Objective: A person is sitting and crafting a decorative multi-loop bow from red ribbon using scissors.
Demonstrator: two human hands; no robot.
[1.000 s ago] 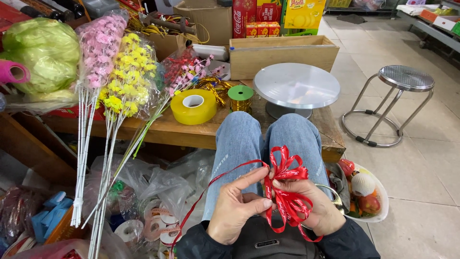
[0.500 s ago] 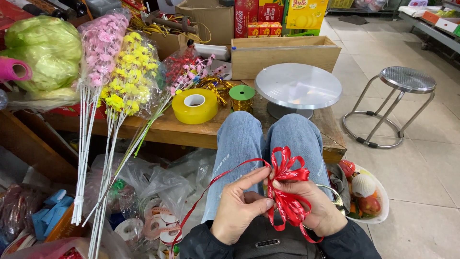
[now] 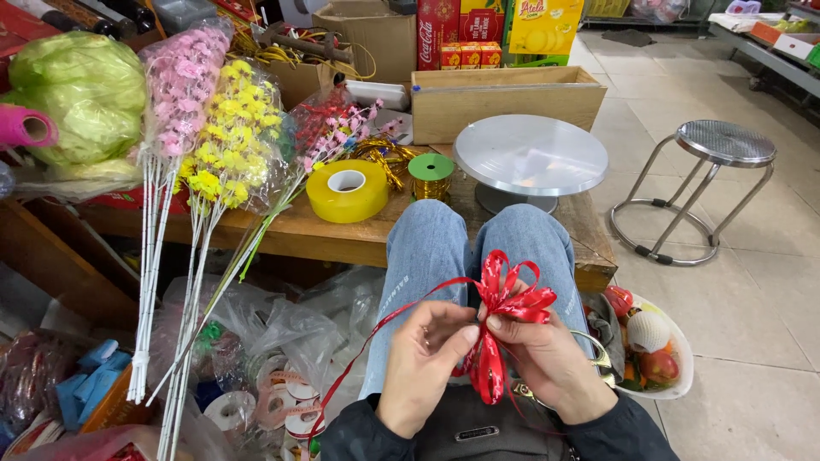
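Behind one wooden bench, two hands' fingers pinch one red ribbon bow.

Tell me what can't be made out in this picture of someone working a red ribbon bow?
- Head view: where the left hand and right hand pinch the red ribbon bow, their fingertips hide the middle.
- The ribbon tail ends among clear bags; its source is hidden.
- The white bowl is partly hidden by the knee.
- The wooden box hides its contents.

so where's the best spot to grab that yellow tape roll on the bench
Probably by its rim, from above: the yellow tape roll lies flat on the wooden bench with its open core facing up, so fingers can hook inside the hole and pinch the wall.
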